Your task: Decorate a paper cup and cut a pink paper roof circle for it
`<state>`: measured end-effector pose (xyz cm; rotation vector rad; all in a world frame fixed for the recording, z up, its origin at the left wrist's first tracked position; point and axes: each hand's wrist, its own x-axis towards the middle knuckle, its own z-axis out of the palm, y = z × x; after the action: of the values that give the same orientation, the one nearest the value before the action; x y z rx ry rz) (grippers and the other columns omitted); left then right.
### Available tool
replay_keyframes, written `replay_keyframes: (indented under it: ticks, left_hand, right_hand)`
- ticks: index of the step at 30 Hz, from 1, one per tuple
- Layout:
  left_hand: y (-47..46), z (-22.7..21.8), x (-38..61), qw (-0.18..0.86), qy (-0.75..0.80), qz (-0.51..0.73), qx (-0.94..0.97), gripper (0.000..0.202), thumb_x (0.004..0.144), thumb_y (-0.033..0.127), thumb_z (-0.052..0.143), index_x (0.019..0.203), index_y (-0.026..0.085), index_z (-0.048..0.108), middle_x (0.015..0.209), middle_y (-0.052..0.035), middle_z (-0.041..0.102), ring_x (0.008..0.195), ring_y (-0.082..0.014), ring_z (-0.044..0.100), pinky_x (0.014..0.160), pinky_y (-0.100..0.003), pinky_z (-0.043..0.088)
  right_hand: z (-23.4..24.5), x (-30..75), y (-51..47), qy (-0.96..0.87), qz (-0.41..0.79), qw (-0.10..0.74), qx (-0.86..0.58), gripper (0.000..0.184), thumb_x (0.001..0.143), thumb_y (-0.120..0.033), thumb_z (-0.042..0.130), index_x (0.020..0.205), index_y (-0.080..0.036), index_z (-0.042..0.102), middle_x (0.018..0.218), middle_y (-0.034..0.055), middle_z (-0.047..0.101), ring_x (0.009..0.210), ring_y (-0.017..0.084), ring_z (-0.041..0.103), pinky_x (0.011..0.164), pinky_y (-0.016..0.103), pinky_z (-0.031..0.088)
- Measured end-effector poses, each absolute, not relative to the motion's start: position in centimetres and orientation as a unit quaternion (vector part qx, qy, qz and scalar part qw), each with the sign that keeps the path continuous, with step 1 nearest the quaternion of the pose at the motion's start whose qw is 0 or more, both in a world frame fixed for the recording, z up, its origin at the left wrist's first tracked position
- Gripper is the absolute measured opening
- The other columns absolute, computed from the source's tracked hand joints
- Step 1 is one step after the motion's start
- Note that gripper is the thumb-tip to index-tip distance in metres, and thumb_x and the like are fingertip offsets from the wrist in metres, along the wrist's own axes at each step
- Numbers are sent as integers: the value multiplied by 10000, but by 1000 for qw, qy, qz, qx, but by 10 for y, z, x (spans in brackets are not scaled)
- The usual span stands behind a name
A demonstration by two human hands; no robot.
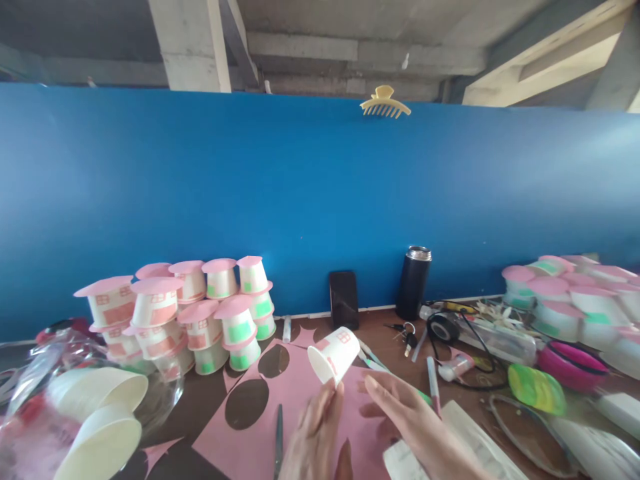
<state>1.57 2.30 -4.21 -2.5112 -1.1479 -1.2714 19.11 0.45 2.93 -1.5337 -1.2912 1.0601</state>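
My left hand (pixel 314 437) is raised over the table and pinches a white paper cup (pixel 333 355) by its rim. The cup is tilted, its open mouth towards me, and carries small red window marks. My right hand (pixel 417 423) hovers just right of it with the fingers stretched out and holding nothing. Beneath both hands lies a pink paper sheet (pixel 295 413) with round holes cut out of it. A pair of scissors (pixel 278 443) rests on the sheet to the left of my left hand.
Stacked paper-cup houses with pink roofs (pixel 185 313) stand at the left; more (pixel 570 297) lie at the right. Plain cups in a plastic bag (pixel 95 413) are near left. A phone (pixel 343 299), black flask (pixel 413 283), tape roll (pixel 442 328) and pens (pixel 433 383) lie before the blue partition (pixel 320 193).
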Motion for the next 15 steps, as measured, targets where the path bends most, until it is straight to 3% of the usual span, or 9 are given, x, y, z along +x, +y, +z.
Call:
replay_keyframes:
  ticks: [2,4,8,12,15]
  left_hand:
    - [21,-38,16,43,-350,-392,-850,684,720,42,457,1397,122,396,1342,-154,551,1202,-267,527,971,-354,482]
    - [22,-39,17,37,-323,-358,-875,721,681,23,461,1393,119,401,1331,-133,567,1185,-256,534,976,-333,479]
    - [26,-54,21,63,-309,-314,-896,711,721,-20,443,1395,201,412,1276,-59,625,1174,-218,543,956,-280,490]
    - [26,-63,26,53,-321,-307,-894,666,745,8,488,1337,314,478,1266,1,634,1171,-221,543,918,-287,525]
    - [24,-59,27,34,-337,-298,-893,611,699,13,534,1216,337,571,1354,-4,562,1179,-236,536,883,-299,545]
  right_hand:
    - [27,184,3,-442,525,499,-529,418,878,-539,513,1130,-225,622,1059,83,689,918,217,674,717,312,540]
    - [24,178,2,-386,593,564,-425,327,850,-484,602,1047,-232,670,1048,74,701,955,224,660,791,337,521]
    - [22,176,3,-355,644,600,-315,240,909,-386,563,1022,-221,694,1003,68,726,967,222,658,854,356,498]
    - [25,187,7,-379,624,592,-343,274,918,-364,539,1080,-191,677,965,106,745,966,263,677,859,410,503]
    - [29,207,13,-397,553,623,-384,310,869,-396,593,1103,-202,654,967,120,749,968,291,682,856,448,505]
